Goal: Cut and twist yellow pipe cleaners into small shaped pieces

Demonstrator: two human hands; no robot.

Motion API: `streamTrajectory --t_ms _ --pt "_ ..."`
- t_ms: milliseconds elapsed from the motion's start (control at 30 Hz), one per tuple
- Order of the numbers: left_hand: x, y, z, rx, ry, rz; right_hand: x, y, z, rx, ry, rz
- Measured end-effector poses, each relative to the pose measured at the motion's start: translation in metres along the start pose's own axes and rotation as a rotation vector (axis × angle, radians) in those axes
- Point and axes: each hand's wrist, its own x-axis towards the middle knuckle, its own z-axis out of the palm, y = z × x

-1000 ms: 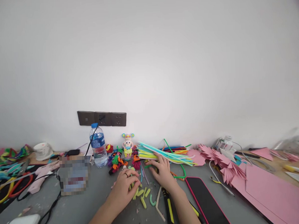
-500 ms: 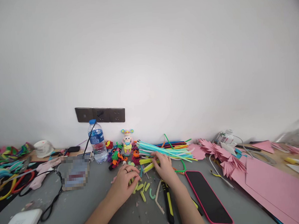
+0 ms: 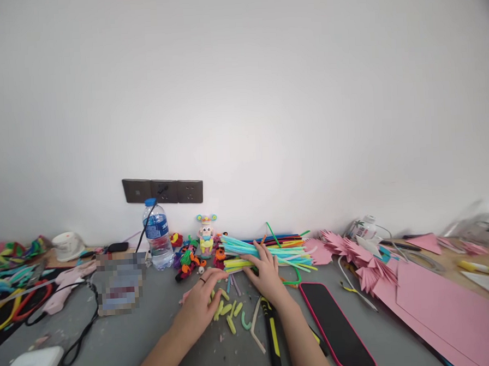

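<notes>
My right hand (image 3: 266, 272) rests on a bundle of pipe cleaners (image 3: 231, 245), mostly light blue and yellow. Its fingers are spread over the strands. Left of it, my left hand (image 3: 199, 299) curves loosely over the grey mat, fingertips and thumb apart. Short yellow-green pipe cleaner pieces (image 3: 231, 324) lie beside and partly under that hand. A curled mint piece (image 3: 245, 320) and a bent cream pipe cleaner (image 3: 256, 335) lie between my forearms. A black and yellow utility knife (image 3: 272, 334) lies by my right wrist.
A phone (image 3: 338, 325) with a pink edge lies right of my forearm, near pink paper (image 3: 448, 309) and folded pink fans. Behind stand a small figure (image 3: 207, 237) and a water bottle (image 3: 159, 236). A pink glue gun (image 3: 65, 288) and cable lie left.
My right hand has spread its fingers farther over the bundle. My left hand has shifted slightly, with its fingertips still by the yellow-green pieces. The view has tilted a little.
</notes>
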Motion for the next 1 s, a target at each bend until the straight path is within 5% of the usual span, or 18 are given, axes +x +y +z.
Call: streamTrajectory --t_ms 100,400,1000 --pt "0.0015 -0.0035 -0.0002 -0.046 0.049 0.043 -0.0011 0.0004 0.0006 -0.007 -0.062 0.026" --pt "0.0047 -0.0033 -0.0044 0.043 0.237 0.003 0.0041 -0.0001 -0.0018 0.136 0.121 0.169" --pt "0.0038 -0.0099 0.0037 -0.014 0.126 -0.005 0.0002 0.0035 0.0006 0.151 0.003 0.144"
